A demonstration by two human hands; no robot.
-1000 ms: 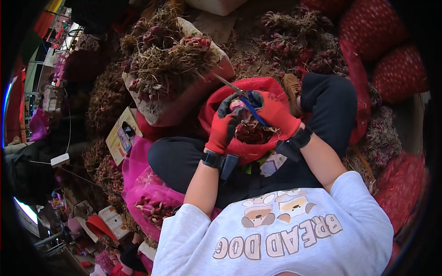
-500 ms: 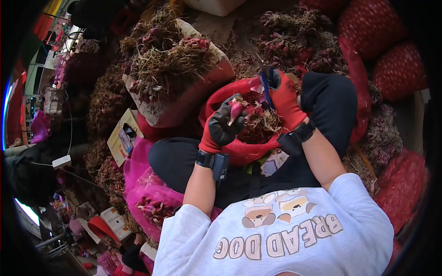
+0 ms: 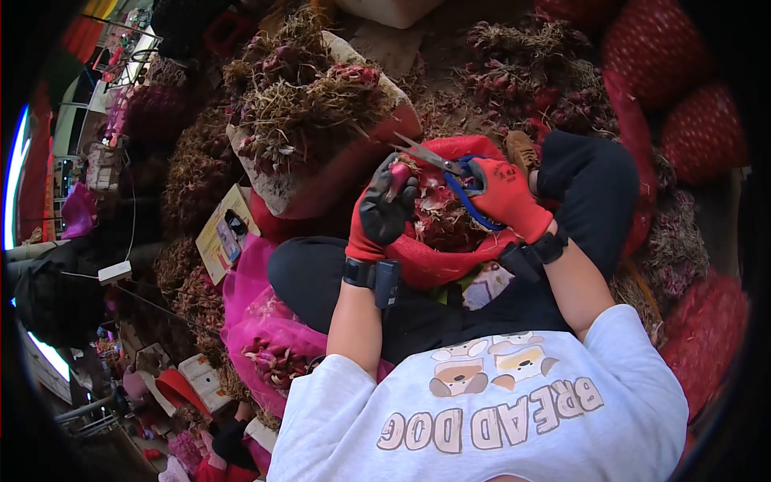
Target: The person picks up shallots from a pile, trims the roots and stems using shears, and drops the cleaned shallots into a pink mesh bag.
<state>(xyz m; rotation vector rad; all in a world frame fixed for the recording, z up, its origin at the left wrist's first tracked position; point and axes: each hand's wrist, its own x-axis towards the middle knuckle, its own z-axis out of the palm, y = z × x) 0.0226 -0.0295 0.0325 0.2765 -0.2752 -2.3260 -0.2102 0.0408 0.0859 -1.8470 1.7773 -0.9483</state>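
Observation:
My left hand (image 3: 385, 210), in a red glove with a black coated palm, pinches a reddish-purple shallot (image 3: 397, 178) with its dry root tuft facing up. In my right hand (image 3: 507, 197), gloved in red, is a pair of scissors (image 3: 434, 158) with blue handles. Their blades lie slightly apart and point left, with the tips just above the shallot. Below both hands, between my legs, a red mesh sack (image 3: 438, 269) stands with its mouth spread, holding loose skins and dry trimmings (image 3: 440, 217).
A foam box (image 3: 293, 189) heaped with dried shallot bunches (image 3: 309, 112) stands ahead on the left. A pink mesh bag (image 3: 249, 321) of shallots lies by my left knee. More bunches (image 3: 530, 68) lie ahead; full red sacks (image 3: 654, 48) are at the right.
My right hand has turned the scissors, swinging the blades left and down toward the shallot. My left hand has raised the shallot slightly, tilting its root end up.

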